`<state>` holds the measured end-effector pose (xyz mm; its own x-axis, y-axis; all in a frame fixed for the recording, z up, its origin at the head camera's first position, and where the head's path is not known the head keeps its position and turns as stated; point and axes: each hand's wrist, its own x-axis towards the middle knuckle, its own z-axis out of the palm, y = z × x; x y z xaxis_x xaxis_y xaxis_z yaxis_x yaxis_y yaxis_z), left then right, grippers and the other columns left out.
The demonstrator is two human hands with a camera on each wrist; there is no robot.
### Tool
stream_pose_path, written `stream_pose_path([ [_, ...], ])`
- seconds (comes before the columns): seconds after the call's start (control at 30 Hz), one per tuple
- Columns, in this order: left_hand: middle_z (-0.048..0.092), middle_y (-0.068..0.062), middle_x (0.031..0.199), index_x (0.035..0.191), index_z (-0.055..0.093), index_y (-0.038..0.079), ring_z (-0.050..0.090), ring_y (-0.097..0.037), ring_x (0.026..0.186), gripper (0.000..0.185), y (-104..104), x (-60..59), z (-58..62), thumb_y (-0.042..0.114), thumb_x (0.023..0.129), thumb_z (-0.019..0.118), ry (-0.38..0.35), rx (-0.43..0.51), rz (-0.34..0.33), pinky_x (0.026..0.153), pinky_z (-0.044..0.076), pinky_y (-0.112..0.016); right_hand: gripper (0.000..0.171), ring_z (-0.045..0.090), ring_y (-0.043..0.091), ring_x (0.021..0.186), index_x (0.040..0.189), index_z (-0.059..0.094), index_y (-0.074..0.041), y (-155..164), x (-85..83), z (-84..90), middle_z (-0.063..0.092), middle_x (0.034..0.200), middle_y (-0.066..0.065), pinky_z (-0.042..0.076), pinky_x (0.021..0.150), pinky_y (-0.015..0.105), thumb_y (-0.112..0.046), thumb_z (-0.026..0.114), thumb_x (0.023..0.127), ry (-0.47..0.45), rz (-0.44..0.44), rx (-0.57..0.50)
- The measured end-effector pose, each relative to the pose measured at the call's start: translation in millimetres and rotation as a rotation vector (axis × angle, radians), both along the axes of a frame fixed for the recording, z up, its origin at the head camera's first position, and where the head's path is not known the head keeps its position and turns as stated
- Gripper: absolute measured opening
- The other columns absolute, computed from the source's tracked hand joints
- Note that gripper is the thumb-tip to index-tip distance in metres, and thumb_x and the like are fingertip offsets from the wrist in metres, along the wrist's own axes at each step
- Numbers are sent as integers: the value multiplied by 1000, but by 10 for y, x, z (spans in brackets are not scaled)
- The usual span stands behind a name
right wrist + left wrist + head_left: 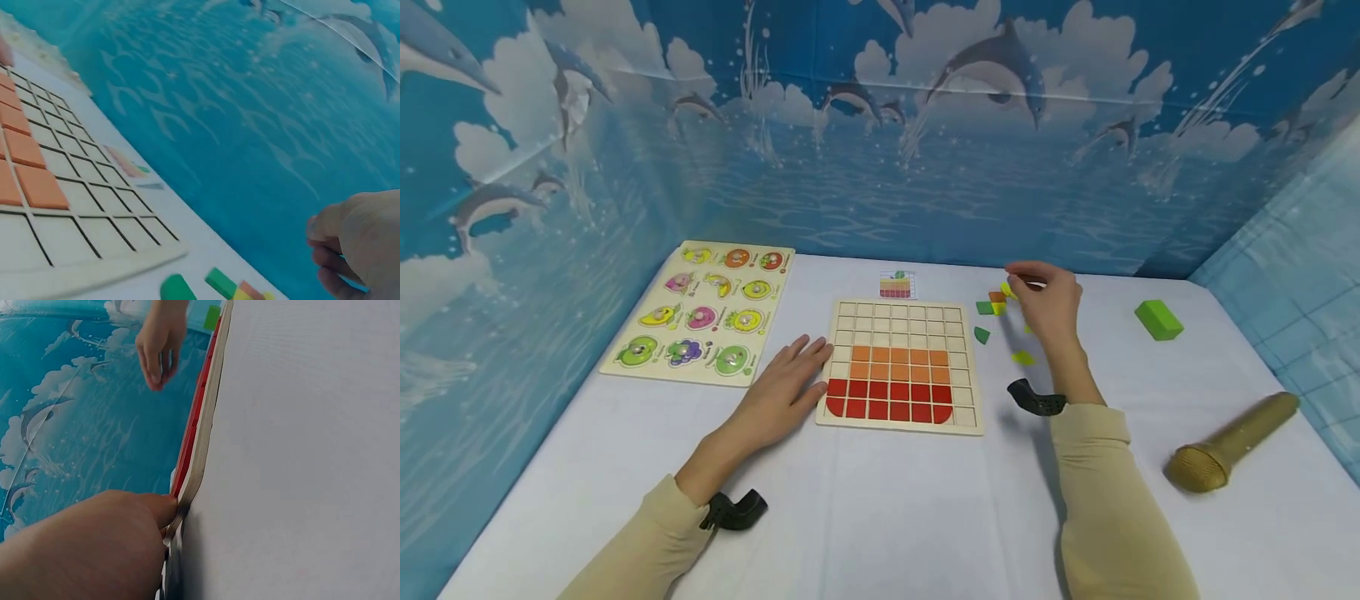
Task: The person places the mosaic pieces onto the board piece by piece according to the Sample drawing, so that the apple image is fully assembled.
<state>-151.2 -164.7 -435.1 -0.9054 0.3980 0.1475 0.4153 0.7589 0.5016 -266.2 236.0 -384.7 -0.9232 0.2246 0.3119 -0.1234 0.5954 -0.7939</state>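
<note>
My left hand (784,392) lies at the left edge of a wooden grid board (891,325), fingers extended; its thumb (156,509) touches the board's edge in the left wrist view. Orange square tiles (898,364) fill two rows of the grid above two rows of red tiles (898,402). Over the loose pieces at the back right is my right hand (1048,304), its fingers bent loosely downward. I see nothing held between its fingertips. Nearest to it are a yellow piece (1008,289), an orange piece (996,297) and a green piece (984,307).
A small picture card (897,284) lies behind the board. To the left is a fruit puzzle board (700,317). A green block (1159,320) and a gold microphone (1232,442) lie to the right. A dolphin-print curtain (850,183) rises behind the white table.
</note>
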Motion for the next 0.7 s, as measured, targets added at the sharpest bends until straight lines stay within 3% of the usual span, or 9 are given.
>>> stream_pose_path([
  [0.2,37,-7,171,163,41,11,19,-30,164,63,-9,2,-6,30,107,61,1,4,-12,134,16,-52,34,58,36,128,136,71,-5,212,-9,-128,67,138,19,49,114,51,-15,64,104,-91,-127,27],
  [0.4,37,-7,171,163,40,12,19,-30,164,62,-29,-4,-8,30,107,60,4,-1,-7,134,17,-52,41,50,45,134,141,65,-1,302,-63,-258,65,139,25,39,116,61,-15,67,103,-206,-133,139],
  [0.7,36,-6,171,163,40,12,19,-29,164,63,-29,-18,0,30,107,60,-2,4,-6,134,16,-51,32,52,43,127,131,72,-1,308,-90,-360,70,125,25,38,113,61,-10,70,101,-179,-134,153],
])
